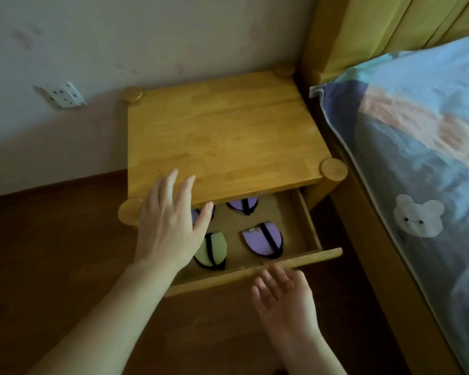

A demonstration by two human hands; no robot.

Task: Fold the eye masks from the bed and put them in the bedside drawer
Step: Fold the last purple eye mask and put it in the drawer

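Observation:
The wooden bedside drawer (pixel 303 220) is pulled out under the nightstand top. Several folded eye masks lie inside: a purple one (pixel 260 236) at front right, a green one (pixel 214 249) at front left, another purple one (pixel 243 205) at the back, and one more mostly hidden under my left hand. My left hand (pixel 171 223) hovers over the drawer's left side, fingers spread, holding nothing. My right hand (pixel 282 296) is palm up just below the drawer's front panel (pixel 295 259), fingers apart and empty.
The nightstand top (pixel 222 136) is bare wood with round corner posts. The bed (pixel 417 158) with a blue bear-print cover stands close on the right. A wall socket (pixel 64 96) is at the left above a dark wooden floor.

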